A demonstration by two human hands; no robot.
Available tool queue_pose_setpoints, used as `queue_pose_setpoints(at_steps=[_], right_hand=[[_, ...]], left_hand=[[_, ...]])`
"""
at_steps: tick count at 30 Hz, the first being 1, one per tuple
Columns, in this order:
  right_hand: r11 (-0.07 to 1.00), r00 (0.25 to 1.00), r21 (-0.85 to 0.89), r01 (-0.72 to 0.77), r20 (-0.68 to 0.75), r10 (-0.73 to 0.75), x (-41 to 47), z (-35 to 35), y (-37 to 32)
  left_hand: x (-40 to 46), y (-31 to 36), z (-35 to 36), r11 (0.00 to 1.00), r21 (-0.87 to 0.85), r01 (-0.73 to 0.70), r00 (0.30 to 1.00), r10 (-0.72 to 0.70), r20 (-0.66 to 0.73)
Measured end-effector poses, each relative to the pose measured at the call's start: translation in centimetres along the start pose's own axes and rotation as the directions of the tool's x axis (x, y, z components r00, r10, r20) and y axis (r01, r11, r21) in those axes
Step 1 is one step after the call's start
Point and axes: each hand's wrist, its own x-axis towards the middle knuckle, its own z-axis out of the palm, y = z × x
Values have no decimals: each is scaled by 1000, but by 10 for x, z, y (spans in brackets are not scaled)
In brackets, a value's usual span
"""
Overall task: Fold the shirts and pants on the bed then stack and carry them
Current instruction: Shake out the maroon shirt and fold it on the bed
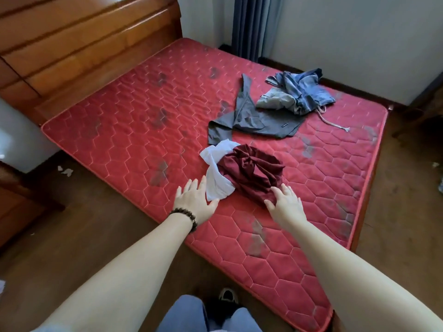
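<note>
Your left hand point(195, 204) and right hand point(284, 204) hover splayed, holding nothing, at the maroon garment point(251, 172) tangled with white cloth point(217, 173) near the mattress point(134, 121) edge; grab carelessly, you'll lift both.

Both forearms are bare from the frame's lower edge up to the wrists, with no sleeves showing on either. Around the wrist of the left hand point(194, 200) sits a bracelet of dark brown round beads point(185, 217), a single strand lying snug against the wrist. The right hand point(285, 204) wears nothing on its wrist. At the bottom edge show light blue denim trousers point(184, 315), and beside them a black shoe with a pale toe point(226, 295).
</note>
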Motion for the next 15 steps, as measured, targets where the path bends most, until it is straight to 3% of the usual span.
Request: queue_pose_setpoints(at_steps=[15], right_hand=[[946,949,111,-304,-54,311,73,21,-52]], left_hand=[[166,-31,-14,958,0,-288,949,285,132]])
